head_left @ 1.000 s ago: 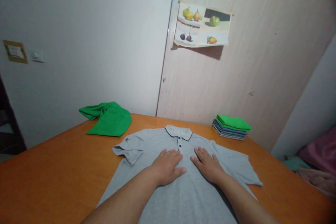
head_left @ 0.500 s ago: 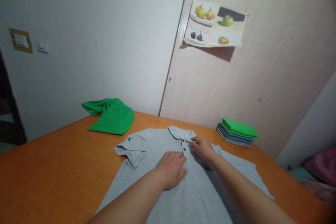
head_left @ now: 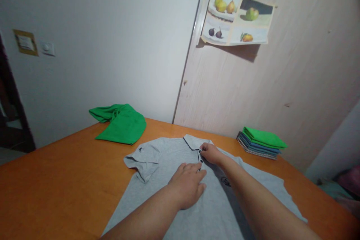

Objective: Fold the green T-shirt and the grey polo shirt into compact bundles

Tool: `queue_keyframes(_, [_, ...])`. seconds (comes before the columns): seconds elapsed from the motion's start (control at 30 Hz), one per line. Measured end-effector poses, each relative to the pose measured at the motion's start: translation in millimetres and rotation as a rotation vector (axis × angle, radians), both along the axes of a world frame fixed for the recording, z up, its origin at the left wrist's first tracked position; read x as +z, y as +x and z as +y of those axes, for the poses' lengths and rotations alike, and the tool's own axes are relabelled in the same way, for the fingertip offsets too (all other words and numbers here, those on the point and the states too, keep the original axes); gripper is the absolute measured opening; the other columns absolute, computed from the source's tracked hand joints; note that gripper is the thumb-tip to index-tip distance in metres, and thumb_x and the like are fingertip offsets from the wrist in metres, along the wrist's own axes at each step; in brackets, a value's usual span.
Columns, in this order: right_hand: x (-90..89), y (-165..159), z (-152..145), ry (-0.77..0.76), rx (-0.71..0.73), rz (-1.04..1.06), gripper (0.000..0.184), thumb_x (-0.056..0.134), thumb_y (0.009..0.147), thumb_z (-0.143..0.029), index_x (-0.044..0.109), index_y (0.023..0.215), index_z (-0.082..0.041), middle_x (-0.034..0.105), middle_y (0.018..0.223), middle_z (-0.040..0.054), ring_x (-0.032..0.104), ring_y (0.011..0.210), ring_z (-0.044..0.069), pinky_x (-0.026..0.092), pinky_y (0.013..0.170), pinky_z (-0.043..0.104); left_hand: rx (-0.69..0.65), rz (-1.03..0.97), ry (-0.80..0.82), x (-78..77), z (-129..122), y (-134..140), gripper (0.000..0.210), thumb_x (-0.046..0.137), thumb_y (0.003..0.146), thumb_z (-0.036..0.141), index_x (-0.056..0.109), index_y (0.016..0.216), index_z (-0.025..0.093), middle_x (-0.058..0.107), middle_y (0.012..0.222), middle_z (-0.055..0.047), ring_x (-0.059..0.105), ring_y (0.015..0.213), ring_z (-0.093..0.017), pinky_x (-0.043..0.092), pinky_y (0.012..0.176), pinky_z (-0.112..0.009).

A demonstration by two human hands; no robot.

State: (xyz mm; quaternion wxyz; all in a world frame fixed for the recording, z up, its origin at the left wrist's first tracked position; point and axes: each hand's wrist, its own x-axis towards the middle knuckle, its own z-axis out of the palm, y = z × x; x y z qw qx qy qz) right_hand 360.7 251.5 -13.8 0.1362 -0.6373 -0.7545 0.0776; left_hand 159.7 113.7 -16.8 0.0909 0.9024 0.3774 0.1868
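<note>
A grey polo shirt (head_left: 168, 157) lies spread front side up, its collar toward the wall and its dark buttons showing below the collar. My left hand (head_left: 188, 185) rests on the chest beside the button placket, fingers extended and somewhat apart. At the base of the collar, my right hand (head_left: 211, 153) has its fingers bent together on the fabric by the top button, pinching the shirt there. My right forearm crosses over a dark chest emblem, partly hiding it and the shirt's right side.
The orange table (head_left: 70, 180) carries a loosely bunched green cloth (head_left: 126, 123) at the back left. A folded stack of clothes (head_left: 261, 144), bright green on top, sits at the back right. Behind stands a wall with fruit pictures (head_left: 237, 18) pinned up.
My right hand has shifted left to the collar opening, its fingers now drawn together on the cloth. My left hand stays on the chest, its fingers slightly more spread. The camera has turned slightly.
</note>
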Motion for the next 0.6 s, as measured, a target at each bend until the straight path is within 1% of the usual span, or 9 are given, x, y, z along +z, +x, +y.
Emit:
queue_keyframes(0.1, [-1.0,-1,0,0.027,-0.021,0.007,0.017,0.057,0.083,-0.017,0.068,0.096,-0.016,0.072,0.090,0.0050,0.060,0.082,0.016,0.038,0.070,0.023,0.007,0.021,-0.005,-0.8,0,1,0.046,0.041,0.099,0.042,0.051,0.141,0.026,0.042,0.156,-0.010,0.040,0.141,-0.032,0.029,0.115,-0.056])
queue_keyframes(0.23, [-3.6,-2,0,0.072,-0.064,0.019,0.014,0.055,0.087,-0.018,0.066,0.094,-0.017,0.071,0.091,0.0061,0.059,0.083,0.016,0.036,0.072,0.024,0.009,0.022,-0.007,-3.4,1,1,0.046,0.040,0.099,0.043,0.052,0.140,0.027,0.044,0.155,-0.009,0.041,0.140,-0.032,0.028,0.115,-0.056])
queue_keyframes(0.47, [-9.7,-7,-6,0.133,-0.114,0.040,0.018,0.051,0.090,-0.020,0.065,0.100,-0.018,0.072,0.096,0.0080,0.061,0.089,0.018,0.037,0.074,0.025,-0.003,0.030,-0.010,-4.1,2,0,0.048,0.039,0.099,0.043,0.051,0.141,0.024,0.045,0.155,-0.008,0.041,0.140,-0.033,0.025,0.116,-0.057])
queue_keyframes(0.6, [-8.0,-5,-14,0.164,-0.109,0.061,0.024,0.052,0.091,-0.026,0.065,0.110,-0.020,0.073,0.097,0.0054,0.064,0.090,0.017,0.041,0.076,0.024,0.000,0.028,-0.030,-3.6,2,0,0.049,0.038,0.099,0.043,0.050,0.142,0.025,0.045,0.155,-0.008,0.038,0.142,-0.033,0.024,0.117,-0.057])
